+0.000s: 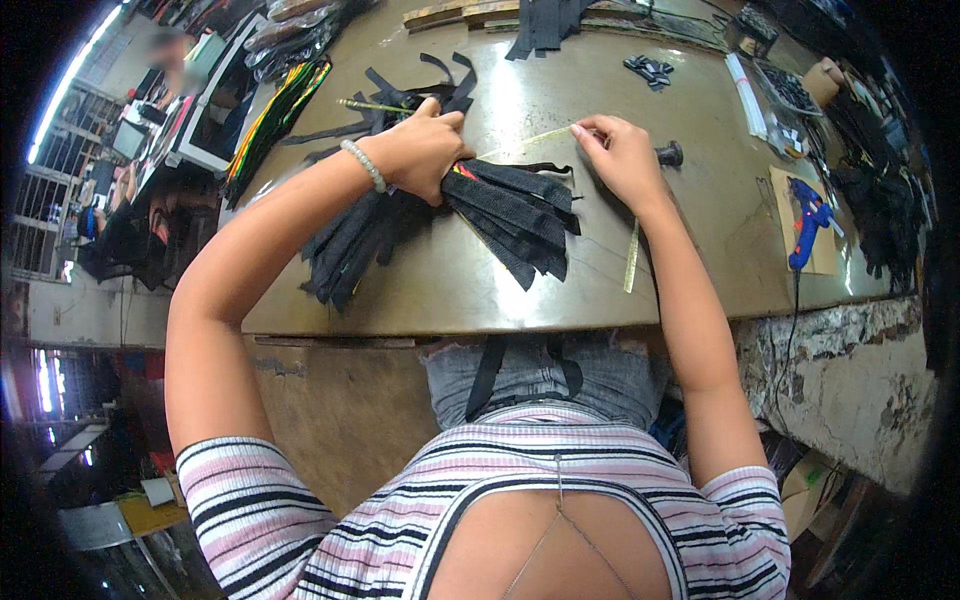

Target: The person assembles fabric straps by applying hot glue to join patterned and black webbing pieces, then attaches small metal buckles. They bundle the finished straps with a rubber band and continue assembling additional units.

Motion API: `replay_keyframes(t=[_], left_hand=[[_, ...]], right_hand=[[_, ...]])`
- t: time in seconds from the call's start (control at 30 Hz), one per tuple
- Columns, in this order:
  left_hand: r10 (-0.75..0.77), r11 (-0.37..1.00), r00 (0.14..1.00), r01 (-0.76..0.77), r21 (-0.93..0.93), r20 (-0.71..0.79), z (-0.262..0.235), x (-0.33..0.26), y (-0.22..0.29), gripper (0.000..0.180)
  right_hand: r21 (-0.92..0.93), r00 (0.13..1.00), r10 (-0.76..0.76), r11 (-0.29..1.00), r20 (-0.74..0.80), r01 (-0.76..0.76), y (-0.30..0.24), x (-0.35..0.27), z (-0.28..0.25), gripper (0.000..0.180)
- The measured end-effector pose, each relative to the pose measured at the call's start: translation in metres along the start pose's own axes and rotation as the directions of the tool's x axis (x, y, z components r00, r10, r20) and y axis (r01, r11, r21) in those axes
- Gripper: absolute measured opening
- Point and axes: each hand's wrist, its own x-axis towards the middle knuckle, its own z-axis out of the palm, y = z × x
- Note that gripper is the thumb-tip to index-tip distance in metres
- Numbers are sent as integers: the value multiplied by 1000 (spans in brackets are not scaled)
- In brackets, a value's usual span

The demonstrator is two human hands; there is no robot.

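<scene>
My left hand, with a beaded bracelet at the wrist, is closed around the middle of a bundle of black fabric straps. The strap ends fan out to the right and toward me, and a bit of red and yellow shows by my fingers. Pinched in my right hand is a thin yellowish strip, stretched between the bundle and my fingertips. Its other end hangs below my right hand onto the table. More black straps lie beneath and beside my left hand.
On the metal-topped table, a blue glue gun lies at the right, and small black pieces lie at the back. Black straps with coloured edges are at the left. A dark round knob stands beside my right wrist.
</scene>
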Motion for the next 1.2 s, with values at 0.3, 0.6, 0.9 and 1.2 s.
replay_keyframes(t=[0.3, 0.6, 0.9, 1.2], left_hand=[[-183, 933, 979, 142, -331, -94, -64, -41, -3, 75], [-745, 446, 604, 136, -885, -283, -87, -84, -65, 41], [-890, 376, 244, -85, -923, -386, -82, -107, -54, 30], [-812, 311, 281, -534, -786, -512, -51, -155, -58, 36]], right_hand=[[215, 998, 7, 977, -70, 8, 16, 10, 8, 31], [367, 998, -45, 929, -36, 55, -36, -8, -7, 28], [-10, 793, -560, 818, -238, 575, -166, -85, -77, 19], [586, 889, -362, 798, 279, 140, -152, -84, 92, 25]])
